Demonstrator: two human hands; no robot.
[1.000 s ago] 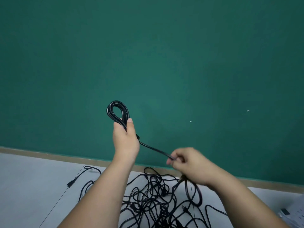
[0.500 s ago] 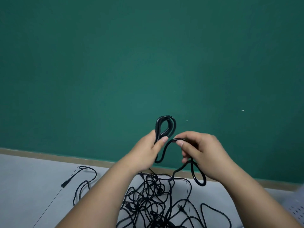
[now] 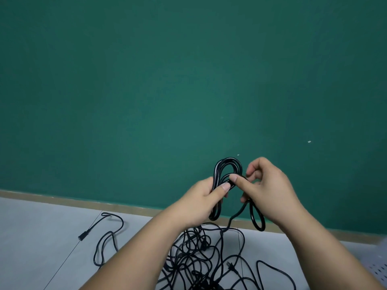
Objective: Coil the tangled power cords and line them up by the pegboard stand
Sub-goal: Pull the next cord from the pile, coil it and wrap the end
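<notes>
My left hand [image 3: 206,198] grips a coil of black power cord [image 3: 227,168] upright, its loops standing above my thumb. My right hand [image 3: 267,189] pinches the same cord just right of the coil, thumb meeting the left thumb. A slack loop [image 3: 258,221] hangs below my right hand. From there the cord drops into a tangled pile of black cords [image 3: 209,256] on the grey table. A plug [image 3: 230,266] lies in the pile.
One cord end with a connector [image 3: 82,236] trails off to the left on the grey table [image 3: 41,237]. A green wall [image 3: 188,80] with a tan strip along its base stands behind. A white perforated surface [image 3: 377,268] shows at the lower right edge.
My right hand moved up and left to meet the left hand, laying another loop onto the coil. The coil has shifted right and sits lower in view.
</notes>
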